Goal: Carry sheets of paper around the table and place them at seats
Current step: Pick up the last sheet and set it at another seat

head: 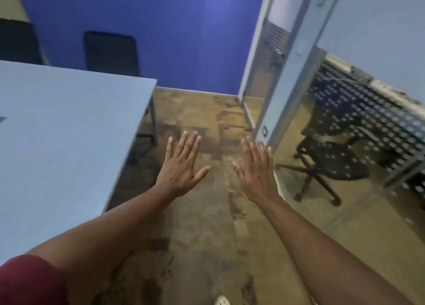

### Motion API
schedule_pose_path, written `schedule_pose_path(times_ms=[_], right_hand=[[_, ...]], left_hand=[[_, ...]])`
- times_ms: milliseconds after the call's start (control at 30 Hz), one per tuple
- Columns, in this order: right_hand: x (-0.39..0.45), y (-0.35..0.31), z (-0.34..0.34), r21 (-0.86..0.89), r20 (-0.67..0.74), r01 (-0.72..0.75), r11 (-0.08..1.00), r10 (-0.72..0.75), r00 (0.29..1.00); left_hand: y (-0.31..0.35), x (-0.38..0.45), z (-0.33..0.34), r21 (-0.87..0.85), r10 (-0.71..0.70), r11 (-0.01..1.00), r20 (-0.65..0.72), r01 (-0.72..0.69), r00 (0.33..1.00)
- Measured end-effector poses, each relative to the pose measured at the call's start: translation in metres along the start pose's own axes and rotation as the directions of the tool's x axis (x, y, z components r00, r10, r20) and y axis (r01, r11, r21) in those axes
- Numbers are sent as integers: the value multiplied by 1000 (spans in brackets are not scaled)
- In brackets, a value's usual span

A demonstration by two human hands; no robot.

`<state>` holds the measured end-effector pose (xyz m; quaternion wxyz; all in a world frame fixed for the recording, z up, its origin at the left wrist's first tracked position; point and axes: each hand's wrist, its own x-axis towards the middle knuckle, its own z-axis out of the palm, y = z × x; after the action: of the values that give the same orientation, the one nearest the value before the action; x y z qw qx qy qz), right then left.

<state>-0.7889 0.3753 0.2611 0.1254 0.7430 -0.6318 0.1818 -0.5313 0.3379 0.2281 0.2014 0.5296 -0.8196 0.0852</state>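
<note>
Both my bare arms reach forward over the mottled brown floor [202, 224], backs of the hands up. My left hand [181, 166] is spread flat, fingers straight and close together, thumb angled out to the right; it holds nothing. My right hand [255, 169] mirrors it, fingers straight, thumb pointing left, also holding nothing. The two hands are near each other but apart, just off the near right corner of the pale grey tabletop [69, 132]. A dark red sleeve [30, 281] covers my left shoulder. No sheet of paper can be made out in either hand. No writing is legible anywhere.
</note>
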Motion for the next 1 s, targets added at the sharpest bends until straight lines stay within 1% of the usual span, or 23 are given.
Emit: schedule_pose_path(times_ms=[133,233,367,500,600,700,767,833,867,933,1000], right_hand=[[77,-4,42,117,9,186,976,-189,982],[126,-22,68,200,15,311,929,-321,947],[174,-67,96,320,17,447,835,-477,879],[205,-128,129,382,12,571,726,-622,783],[222,-172,159,416,37,625,660,-699,714],[243,-211,188,438,51,678,590,-770,636],[263,-232,208,409,60,737,538,-822,566],[289,-252,226,404,91,755,516,-844,528],[302,-263,234,397,100,762,512,-849,519],[327,-287,251,365,105,786,499,-861,498],[347,-315,267,354,148,791,499,-865,480]], left_hand=[[-26,21,8,82,-173,982,-6,173,985],[-50,24,5,151,-297,942,-51,301,954],[-90,5,3,234,-465,853,-66,467,883],[-135,-26,8,299,-613,738,-81,606,786],[-170,-44,23,324,-681,661,-121,677,723],[-215,-51,42,292,-732,611,-143,736,666],[-244,-51,60,275,-770,579,-122,767,626],[-272,-48,72,242,-803,554,-99,797,588],[-286,-47,77,229,-807,549,-104,803,581],[-315,-48,84,237,-794,558,-128,796,594],[-342,-46,82,224,-806,553,-100,802,583]])
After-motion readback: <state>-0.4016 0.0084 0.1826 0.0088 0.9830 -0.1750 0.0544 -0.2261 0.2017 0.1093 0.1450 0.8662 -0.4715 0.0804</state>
